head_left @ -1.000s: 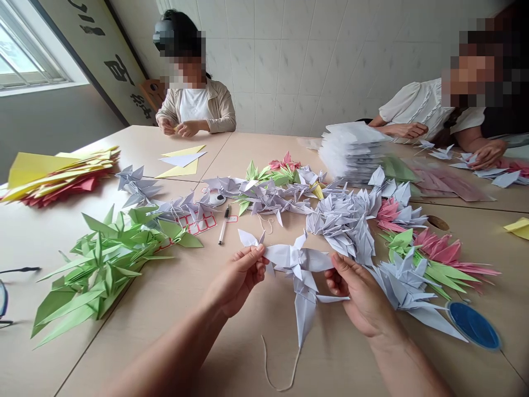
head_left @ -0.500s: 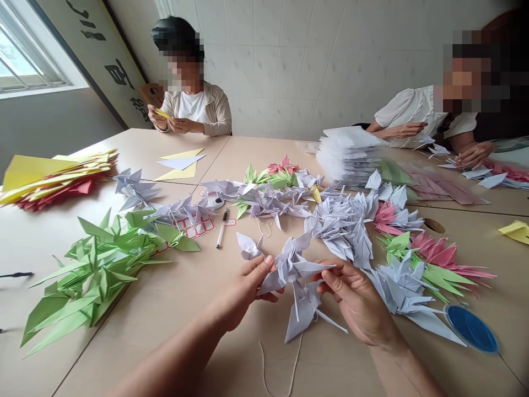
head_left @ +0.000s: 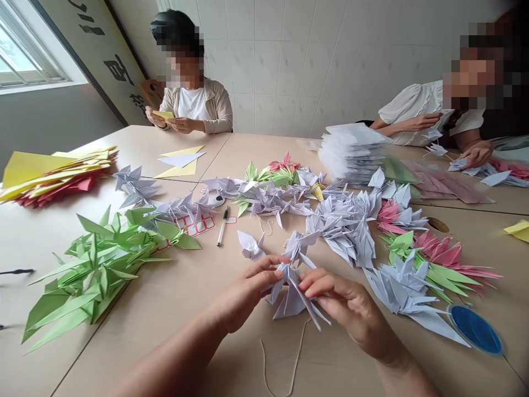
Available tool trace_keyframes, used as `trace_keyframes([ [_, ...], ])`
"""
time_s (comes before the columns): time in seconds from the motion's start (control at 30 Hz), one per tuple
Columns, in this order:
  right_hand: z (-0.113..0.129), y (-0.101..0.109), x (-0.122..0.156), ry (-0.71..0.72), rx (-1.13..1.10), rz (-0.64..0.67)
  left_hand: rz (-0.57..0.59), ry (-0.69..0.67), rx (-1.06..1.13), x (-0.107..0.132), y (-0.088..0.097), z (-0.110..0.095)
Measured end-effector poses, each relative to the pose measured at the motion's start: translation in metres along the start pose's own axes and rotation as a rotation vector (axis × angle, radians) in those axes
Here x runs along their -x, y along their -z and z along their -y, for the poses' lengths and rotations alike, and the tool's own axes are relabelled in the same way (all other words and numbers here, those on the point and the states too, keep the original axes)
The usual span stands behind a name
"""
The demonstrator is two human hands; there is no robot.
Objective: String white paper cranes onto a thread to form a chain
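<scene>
My left hand (head_left: 243, 295) and my right hand (head_left: 345, 309) are closed together on a small bunch of lavender paper cranes (head_left: 291, 284) threaded on a pale string (head_left: 289, 353). The string trails down from the bunch onto the table (head_left: 173, 309) toward me. Both hands pinch the cranes with fingertips, almost touching each other. One loose lavender crane (head_left: 251, 246) lies just beyond my left hand.
A pile of green cranes (head_left: 103, 259) lies at left, with a pen (head_left: 222, 226) and red-bordered labels (head_left: 196, 223) beyond. Lavender, pink and green cranes (head_left: 397, 259) spread right, beside a blue lid (head_left: 475, 329). Stacked sheets (head_left: 53, 173) sit far left. Two other people fold paper across the table.
My hands have come together, gathering the strung cranes from a spread-out line into a tight bunch. The person at the far left has lifted a yellow sheet.
</scene>
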State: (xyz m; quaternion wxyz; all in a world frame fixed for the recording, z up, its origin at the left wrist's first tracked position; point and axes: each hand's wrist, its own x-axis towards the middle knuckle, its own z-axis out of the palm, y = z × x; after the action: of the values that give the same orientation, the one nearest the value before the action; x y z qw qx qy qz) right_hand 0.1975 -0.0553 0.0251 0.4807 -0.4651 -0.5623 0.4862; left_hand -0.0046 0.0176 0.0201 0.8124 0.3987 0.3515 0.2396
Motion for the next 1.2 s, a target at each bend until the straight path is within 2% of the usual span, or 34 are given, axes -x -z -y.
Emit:
trace_keyframes([
  [0.07,-0.005,0.0,-0.001,0.0,0.083,-0.107,0.011,-0.012,-0.034,0.001,0.0,0.0],
  [0.17,-0.014,0.001,-0.004,0.034,0.308,-0.362,0.075,-0.063,-0.111,0.004,0.0,0.0],
  [0.23,-0.017,0.001,-0.006,0.034,0.415,-0.446,0.132,-0.093,-0.18,0.005,-0.002,-0.001],
  [0.37,-0.017,-0.001,-0.01,-0.02,0.395,-0.419,0.199,-0.19,-0.445,0.011,-0.007,-0.004],
  [0.47,-0.016,-0.003,-0.01,-0.06,0.349,-0.447,0.263,-0.272,-0.613,0.014,-0.009,-0.006],
  [0.63,-0.018,-0.001,-0.008,-0.112,0.238,-0.52,0.376,-0.243,-0.713,0.017,-0.005,-0.002],
  [0.8,-0.018,0.002,-0.01,-0.14,0.086,-0.555,0.351,-0.377,-0.698,0.017,-0.005,-0.002],
  [0.97,-0.016,0.002,-0.012,-0.158,-0.081,-0.506,0.354,-0.452,-0.605,0.018,-0.01,-0.008],
  [1.2,-0.015,0.0,-0.011,-0.136,-0.127,-0.443,0.307,-0.485,-0.833,0.017,-0.012,-0.002],
])
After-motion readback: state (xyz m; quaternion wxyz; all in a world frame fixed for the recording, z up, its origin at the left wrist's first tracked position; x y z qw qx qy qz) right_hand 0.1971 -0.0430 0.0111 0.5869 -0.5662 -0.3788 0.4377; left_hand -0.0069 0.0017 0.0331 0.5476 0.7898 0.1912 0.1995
